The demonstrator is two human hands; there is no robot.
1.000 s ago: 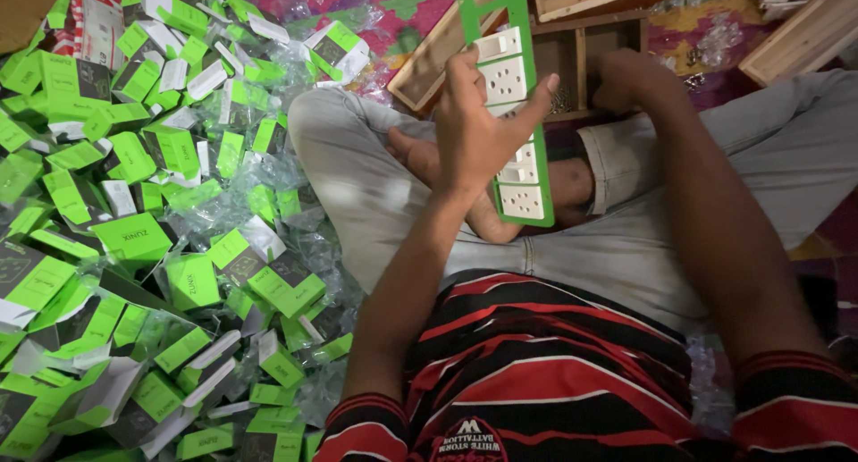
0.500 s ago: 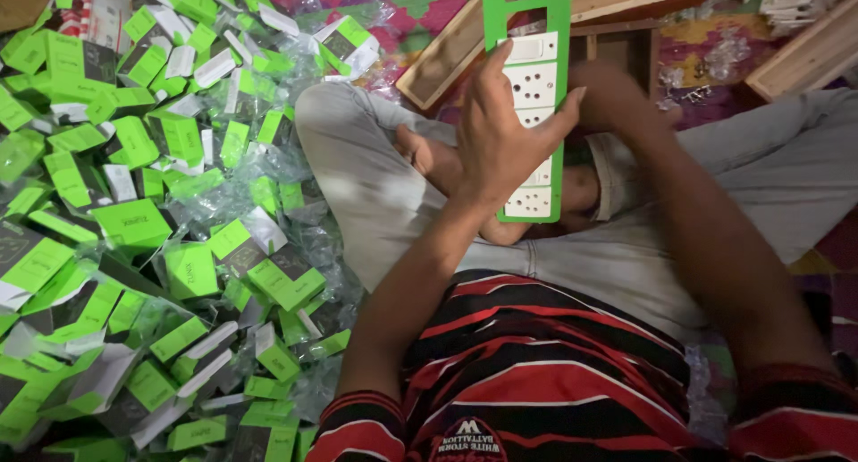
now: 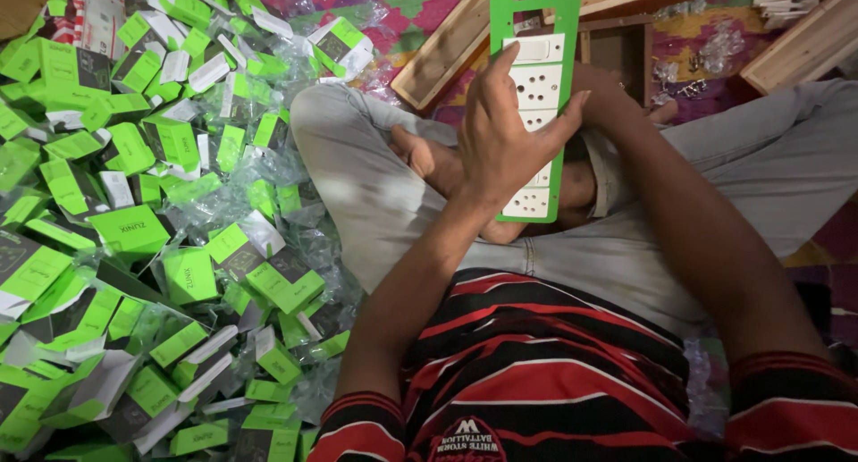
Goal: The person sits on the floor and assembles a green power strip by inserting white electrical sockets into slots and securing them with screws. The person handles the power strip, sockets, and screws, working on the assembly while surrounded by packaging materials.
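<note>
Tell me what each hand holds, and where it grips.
The left hand spreads over the front of the green frame with white socket modules, around mid-length. The right hand is behind it, grip hidden.

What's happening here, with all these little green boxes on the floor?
A person sits cross-legged on the floor, holding a long green frame fitted with white sockets and a switch. The left hand lies over its front, fingers on the white modules; the right hand is mostly hidden behind it. A heap of small green cardboard boxes and clear plastic wrappers lies beside the person's left knee.
</note>
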